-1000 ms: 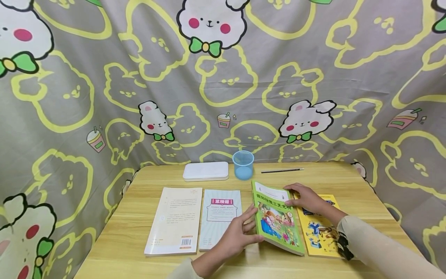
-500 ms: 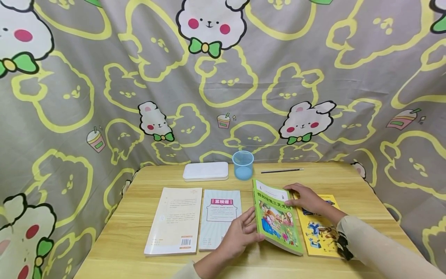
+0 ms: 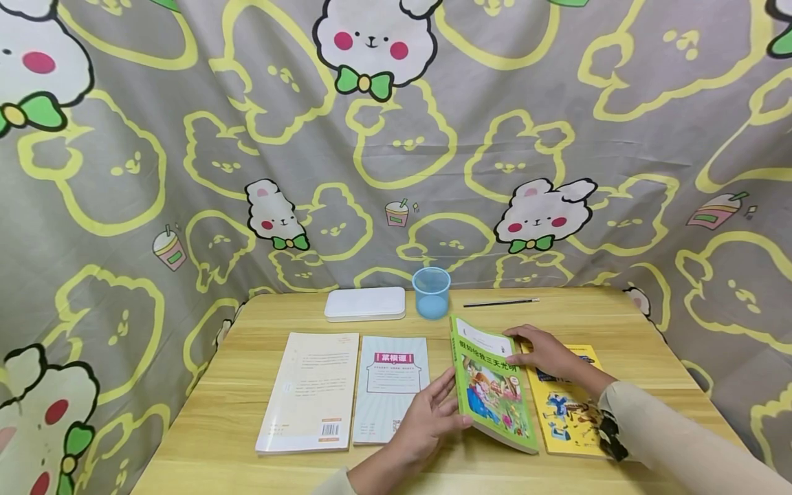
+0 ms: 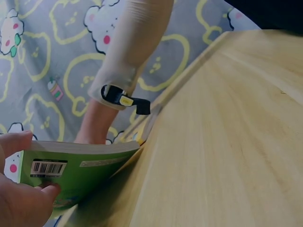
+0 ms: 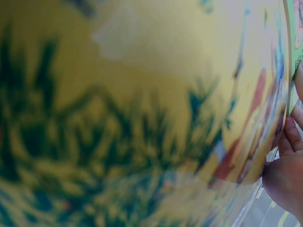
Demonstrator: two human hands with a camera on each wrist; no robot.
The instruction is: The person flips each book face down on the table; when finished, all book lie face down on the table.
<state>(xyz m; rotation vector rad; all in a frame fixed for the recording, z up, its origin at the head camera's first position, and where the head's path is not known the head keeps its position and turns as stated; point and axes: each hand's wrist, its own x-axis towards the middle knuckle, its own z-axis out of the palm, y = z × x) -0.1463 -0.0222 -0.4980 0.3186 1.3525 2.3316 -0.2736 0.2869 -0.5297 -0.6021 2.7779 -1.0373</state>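
You are gripping the green paperback book with the cartoon cover [image 3: 493,393] with both hands: your left hand [image 3: 427,421] is curling thumb and fingers round its spine edge, and in the left wrist view those fingers [image 4: 21,201] are pinching the back cover just below the barcode, while your right hand [image 3: 544,352] is pressing curled fingers on the top right corner of the front cover. The spine side is being lifted clear of the pale wooden tabletop [image 3: 588,313], so the book is standing tilted, its right edge lying over the yellow picture book [image 3: 572,412] beside it, toward the tabletop's right edge. The right wrist view is filled with that yellow cover, blurred, with your fingers at its margin.

Judging by the tilt, you are in the middle of raising the green book off the row, not yet carrying it anywhere. The next move is calling for a firmer hold under the spine with the left hand, so the book is coming up whole without dragging the yellow one along, and for the right hand steadying the far corner.

To the left along the near edge, a striped pale blue booklet [image 3: 392,388] and a cream paperback lying back cover up [image 3: 312,390] are lying flat, side by side. Toward the far edge are sitting a white flat rectangular case [image 3: 366,303], a translucent blue plastic cup [image 3: 432,293] and a thin dark pen [image 3: 501,302]
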